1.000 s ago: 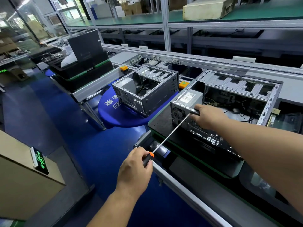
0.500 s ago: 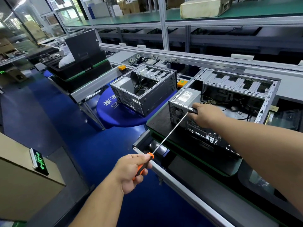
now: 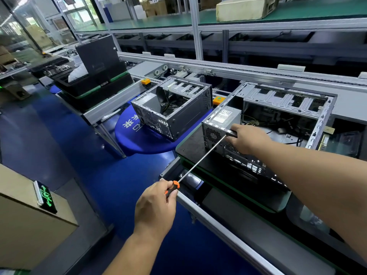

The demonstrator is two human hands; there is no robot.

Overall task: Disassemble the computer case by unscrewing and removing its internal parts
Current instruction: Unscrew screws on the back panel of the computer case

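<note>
Your left hand (image 3: 155, 207) is gripping the orange-and-black handle of a long screwdriver (image 3: 200, 158), fingers curled round it; the shaft is reaching toward one o'clock, its tip meeting the rear panel of the open computer case (image 3: 278, 124) lying on its side on the bench (image 3: 190, 147); your right hand (image 3: 248, 138) is resting on the case's rear top edge beside the power supply (image 3: 223, 118), fingers curled over the rim; a second case (image 3: 172, 112) is sitting at eleven o'clock on a blue round pad (image 3: 137, 139).
</note>
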